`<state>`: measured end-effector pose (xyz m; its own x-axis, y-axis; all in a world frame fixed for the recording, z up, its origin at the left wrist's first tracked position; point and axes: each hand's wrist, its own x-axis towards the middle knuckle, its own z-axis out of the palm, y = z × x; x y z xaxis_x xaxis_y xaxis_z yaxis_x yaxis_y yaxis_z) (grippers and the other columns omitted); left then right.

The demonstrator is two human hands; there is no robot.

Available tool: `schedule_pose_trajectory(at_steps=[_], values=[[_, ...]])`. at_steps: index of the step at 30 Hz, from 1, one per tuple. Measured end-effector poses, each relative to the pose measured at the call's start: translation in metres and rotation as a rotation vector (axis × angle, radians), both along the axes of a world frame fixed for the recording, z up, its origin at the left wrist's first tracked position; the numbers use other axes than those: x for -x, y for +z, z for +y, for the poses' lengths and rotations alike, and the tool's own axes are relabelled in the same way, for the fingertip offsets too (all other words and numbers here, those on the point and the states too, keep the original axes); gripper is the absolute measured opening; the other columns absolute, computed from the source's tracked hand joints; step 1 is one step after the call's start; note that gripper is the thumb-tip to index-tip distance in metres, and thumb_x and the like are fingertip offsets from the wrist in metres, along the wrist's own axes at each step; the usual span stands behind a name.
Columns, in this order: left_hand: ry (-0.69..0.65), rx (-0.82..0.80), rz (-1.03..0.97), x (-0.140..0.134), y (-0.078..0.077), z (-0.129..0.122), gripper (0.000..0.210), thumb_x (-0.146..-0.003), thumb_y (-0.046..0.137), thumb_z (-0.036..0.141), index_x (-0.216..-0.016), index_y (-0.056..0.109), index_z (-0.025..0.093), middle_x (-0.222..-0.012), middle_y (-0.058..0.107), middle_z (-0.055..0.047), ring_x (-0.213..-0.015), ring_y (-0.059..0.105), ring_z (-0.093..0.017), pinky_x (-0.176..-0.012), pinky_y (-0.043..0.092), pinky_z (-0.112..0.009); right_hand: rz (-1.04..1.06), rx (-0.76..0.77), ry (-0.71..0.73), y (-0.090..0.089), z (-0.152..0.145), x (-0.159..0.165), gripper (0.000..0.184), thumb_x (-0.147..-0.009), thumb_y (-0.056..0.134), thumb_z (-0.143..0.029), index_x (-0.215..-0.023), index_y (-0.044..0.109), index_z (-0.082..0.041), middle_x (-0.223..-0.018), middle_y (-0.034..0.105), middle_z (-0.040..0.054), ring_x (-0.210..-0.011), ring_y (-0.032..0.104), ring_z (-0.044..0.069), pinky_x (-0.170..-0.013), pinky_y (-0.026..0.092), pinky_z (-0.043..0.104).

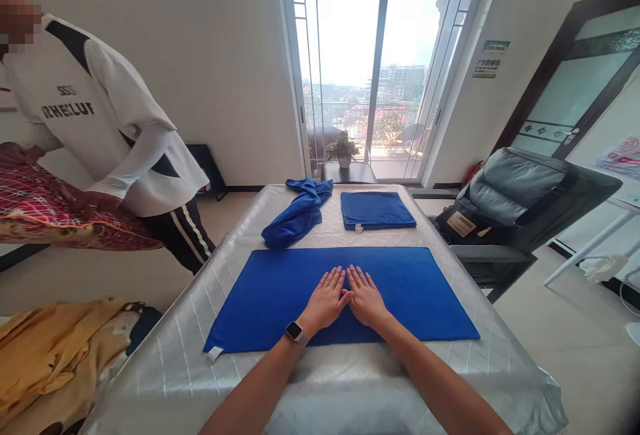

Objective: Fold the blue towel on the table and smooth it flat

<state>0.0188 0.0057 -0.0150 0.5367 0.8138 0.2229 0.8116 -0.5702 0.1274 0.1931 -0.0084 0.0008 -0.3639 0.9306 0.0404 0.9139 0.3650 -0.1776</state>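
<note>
A blue towel (400, 288) lies spread flat across the table in front of me, its white tag (215, 354) at the near left corner. My left hand (327, 298), with a watch (295, 332) on the wrist, rests flat on the towel's middle. Beside it my right hand (365, 295) also lies flat, fingers stretched forward and the thumbs meeting. Beyond the towel, a folded blue towel stack (379, 210) sits at the far right. A crumpled blue towel (295, 215) is bunched at the far left.
A silver quilted cover (175, 362) drapes the table. At the left a person (115, 108) holds a red patterned cloth (50, 208); yellow fabric (55, 355) lies below. A dark armchair (520, 188) with a black bag stands right. A potted plant (344, 150) is behind the table.
</note>
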Motion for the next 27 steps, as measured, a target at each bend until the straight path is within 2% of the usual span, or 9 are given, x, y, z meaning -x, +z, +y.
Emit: schedule_pose_trajectory(at_steps=[2,5,11,14,16,18,22,24,27], values=[[0.027,0.005,-0.005,-0.001,-0.012,0.002,0.074,-0.109,0.022,0.058,-0.160,0.039,0.007,-0.166,0.036,-0.018,-0.156,0.032,-0.028,-0.127,0.033,-0.049,-0.001,0.016,-0.035,-0.013,0.004,-0.002,0.068,-0.109,0.024,-0.046,-0.167,0.024,-0.009,-0.173,0.016,0.0085,-0.162,0.014,0.025,-0.131,0.016,0.048],[0.047,-0.003,-0.004,0.000,-0.021,0.002,0.074,-0.109,0.021,0.059,-0.160,0.039,0.008,-0.166,0.036,-0.016,-0.156,0.032,-0.027,-0.128,0.031,-0.048,-0.003,0.037,-0.056,-0.020,0.007,-0.004,0.069,-0.109,0.023,-0.047,-0.167,0.022,-0.010,-0.173,0.014,0.0078,-0.162,0.012,0.024,-0.132,0.014,0.047],[0.080,0.010,0.003,0.000,-0.023,0.003,0.077,-0.108,0.020,0.061,-0.161,0.038,0.008,-0.166,0.035,-0.017,-0.157,0.030,-0.027,-0.129,0.028,-0.049,0.002,0.071,-0.070,-0.015,0.007,-0.003,0.070,-0.108,0.024,-0.048,-0.168,0.023,-0.012,-0.174,0.016,0.0081,-0.162,0.012,0.023,-0.132,0.012,0.046],[0.109,0.033,-0.001,0.015,-0.022,0.008,0.075,-0.108,0.022,0.061,-0.161,0.038,0.011,-0.167,0.034,-0.017,-0.157,0.030,-0.027,-0.129,0.028,-0.050,0.004,0.086,-0.098,-0.011,0.010,-0.014,0.072,-0.108,0.023,-0.053,-0.168,0.023,-0.015,-0.174,0.017,0.0087,-0.162,0.013,0.025,-0.131,0.012,0.049],[0.149,0.064,0.015,0.040,-0.020,0.013,0.076,-0.108,0.022,0.061,-0.162,0.037,0.010,-0.167,0.033,-0.017,-0.158,0.029,-0.028,-0.129,0.026,-0.051,-0.011,0.092,-0.146,-0.008,0.014,-0.033,0.071,-0.108,0.022,-0.053,-0.168,0.024,-0.015,-0.174,0.018,0.0092,-0.162,0.013,0.026,-0.131,0.012,0.050],[0.221,0.086,0.042,0.078,-0.020,0.017,0.078,-0.107,0.020,0.061,-0.161,0.037,0.007,-0.168,0.033,-0.018,-0.158,0.028,-0.029,-0.129,0.024,-0.052,-0.046,0.091,-0.220,-0.009,0.020,-0.064,0.070,-0.108,0.022,-0.049,-0.168,0.025,-0.013,-0.174,0.019,0.0097,-0.162,0.014,0.026,-0.130,0.012,0.050],[0.438,0.069,0.076,0.170,-0.026,0.014,0.080,-0.106,0.018,0.058,-0.160,0.037,0.002,-0.166,0.034,-0.022,-0.157,0.030,-0.032,-0.128,0.024,-0.054,-0.090,0.058,-0.406,-0.017,0.027,-0.150,0.069,-0.107,0.022,-0.044,-0.167,0.026,-0.011,-0.173,0.023,0.0121,-0.161,0.017,0.026,-0.130,0.016,0.051],[0.525,0.047,0.070,0.208,-0.031,0.007,0.078,-0.105,0.018,0.056,-0.159,0.039,0.003,-0.165,0.037,-0.023,-0.157,0.031,-0.032,-0.127,0.026,-0.055,-0.095,0.034,-0.495,-0.023,0.027,-0.190,0.070,-0.106,0.022,-0.044,-0.167,0.027,-0.009,-0.173,0.025,0.0145,-0.160,0.021,0.027,-0.129,0.018,0.051],[0.627,0.055,0.049,0.238,-0.034,-0.003,0.081,-0.104,0.018,0.057,-0.160,0.035,0.000,-0.166,0.035,-0.023,-0.157,0.030,-0.032,-0.127,0.027,-0.052,-0.091,0.038,-0.559,-0.028,0.025,-0.224,0.071,-0.106,0.020,-0.044,-0.166,0.028,-0.007,-0.172,0.026,0.0157,-0.160,0.023,0.028,-0.129,0.019,0.050]])
